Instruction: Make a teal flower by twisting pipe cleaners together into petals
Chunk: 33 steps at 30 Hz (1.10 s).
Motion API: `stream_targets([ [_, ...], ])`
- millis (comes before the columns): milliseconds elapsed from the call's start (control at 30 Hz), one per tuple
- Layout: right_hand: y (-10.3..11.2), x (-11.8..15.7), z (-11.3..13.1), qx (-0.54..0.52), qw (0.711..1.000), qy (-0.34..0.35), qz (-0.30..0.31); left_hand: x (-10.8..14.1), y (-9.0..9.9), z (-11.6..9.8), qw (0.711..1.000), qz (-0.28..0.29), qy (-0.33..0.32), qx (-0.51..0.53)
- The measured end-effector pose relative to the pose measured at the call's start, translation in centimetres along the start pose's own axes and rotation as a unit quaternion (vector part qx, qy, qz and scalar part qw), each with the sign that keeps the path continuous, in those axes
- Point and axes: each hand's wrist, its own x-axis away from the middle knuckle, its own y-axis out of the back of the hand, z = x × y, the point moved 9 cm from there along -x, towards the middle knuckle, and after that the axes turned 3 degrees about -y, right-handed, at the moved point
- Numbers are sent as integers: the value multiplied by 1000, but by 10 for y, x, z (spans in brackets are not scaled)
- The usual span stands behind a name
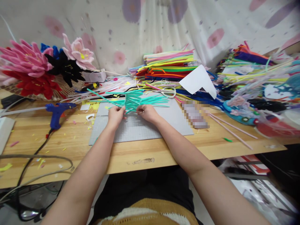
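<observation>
Over a grey cutting mat [140,131], both my hands hold a woven piece of teal pipe cleaners [132,101], whose loose ends stick out left and right. My left hand [116,115] pinches the near left side, where one long stem slants up to the left. At the near right edge, the fingers of my right hand [147,112] are closed on the same piece. More teal stems spread out behind and to the right of it. Beyond them lie scissors [167,92] with pale handles.
A blue glue gun [58,112] with its cable stands at left, below fuzzy flowers [30,62]. Bundles of coloured pipe cleaners [168,67] are stacked at the back. White paper [199,82] leans there. Pink stems [232,131] and a decorated blue piece [239,112] lie at right.
</observation>
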Motion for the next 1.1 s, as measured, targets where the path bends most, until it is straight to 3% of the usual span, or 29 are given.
stream_targets([
  [433,8,4,11,43,997,45,-37,-1,2,2,1000,0,11,12],
  [667,6,4,3,-33,998,45,-22,2,-1,1,998,55,24,32],
  [833,4,8,1,-50,998,30,2,2,3,-1,999,22,19,24],
  [1100,1,7,8,-19,999,27,-16,5,-2,-1,999,34,27,5],
])
